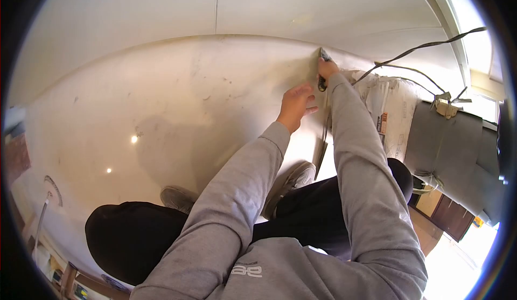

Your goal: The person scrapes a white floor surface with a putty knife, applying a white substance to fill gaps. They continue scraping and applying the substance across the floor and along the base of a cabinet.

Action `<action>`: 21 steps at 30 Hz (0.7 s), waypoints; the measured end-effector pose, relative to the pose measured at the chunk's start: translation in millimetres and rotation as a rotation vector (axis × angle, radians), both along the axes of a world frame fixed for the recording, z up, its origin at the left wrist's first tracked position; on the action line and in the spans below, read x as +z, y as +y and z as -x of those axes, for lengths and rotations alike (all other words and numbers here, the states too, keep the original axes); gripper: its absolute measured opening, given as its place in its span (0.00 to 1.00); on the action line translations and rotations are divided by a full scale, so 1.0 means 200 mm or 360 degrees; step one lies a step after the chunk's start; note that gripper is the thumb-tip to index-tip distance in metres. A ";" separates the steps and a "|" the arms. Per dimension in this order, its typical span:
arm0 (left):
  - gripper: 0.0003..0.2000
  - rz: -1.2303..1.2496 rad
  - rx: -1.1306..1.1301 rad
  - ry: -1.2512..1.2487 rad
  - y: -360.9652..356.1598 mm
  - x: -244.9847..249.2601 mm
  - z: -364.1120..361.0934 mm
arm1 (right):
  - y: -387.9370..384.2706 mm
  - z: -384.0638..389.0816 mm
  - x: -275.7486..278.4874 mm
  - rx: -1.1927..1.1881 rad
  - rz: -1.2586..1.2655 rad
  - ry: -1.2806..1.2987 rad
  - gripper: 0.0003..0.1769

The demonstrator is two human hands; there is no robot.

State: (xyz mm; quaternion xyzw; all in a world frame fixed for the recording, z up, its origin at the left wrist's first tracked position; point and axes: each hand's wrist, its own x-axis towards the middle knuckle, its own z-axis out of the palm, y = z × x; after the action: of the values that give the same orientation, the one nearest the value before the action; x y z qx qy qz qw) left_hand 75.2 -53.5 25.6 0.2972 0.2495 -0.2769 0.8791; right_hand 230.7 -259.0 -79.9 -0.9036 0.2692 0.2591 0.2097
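My right hand [329, 68] is closed around a dark, slim hand tool [322, 84], whose exact kind I cannot tell. The tool's upper end reaches the line where the pale, scuffed floor [177, 84] meets the white wall panels [269, 4]. To the left and a little nearer to me, my left hand [295, 106] hovers over the floor, holding nothing, with its fingers loosely bent and apart. Just right of my right hand stands a stack of wrapped white packs [398, 111] with printed labels.
Dark twisted cables [420, 47] run over the packs at the right. Beyond them is a tied grey roll [447, 144]. My shoes [296, 180] rest on the floor below my arms. At far left stands a thin pole [41, 222] with a curved head.
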 end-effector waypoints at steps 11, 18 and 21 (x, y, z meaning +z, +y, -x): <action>0.14 -0.0761 0.0483 -0.0720 0.51 0.60 -0.30 | 1.00 0.47 0.35 -0.0118 -0.1094 0.0053 0.26; 0.14 -0.0827 0.0488 -0.0584 0.62 0.49 -0.23 | 0.25 0.15 0.24 -0.0167 -0.0215 -0.0141 0.19; 0.14 -0.0894 0.0422 -0.0485 0.66 0.47 -0.19 | 0.08 0.06 0.14 -0.0149 -0.0082 -0.0116 0.19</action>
State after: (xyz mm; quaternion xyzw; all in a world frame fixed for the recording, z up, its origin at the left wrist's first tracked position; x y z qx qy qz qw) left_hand 112.8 77.5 119.9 0.5304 0.2182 -0.0334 0.8185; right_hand 219.4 -243.1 -51.3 -0.8931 0.2967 0.2227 0.2545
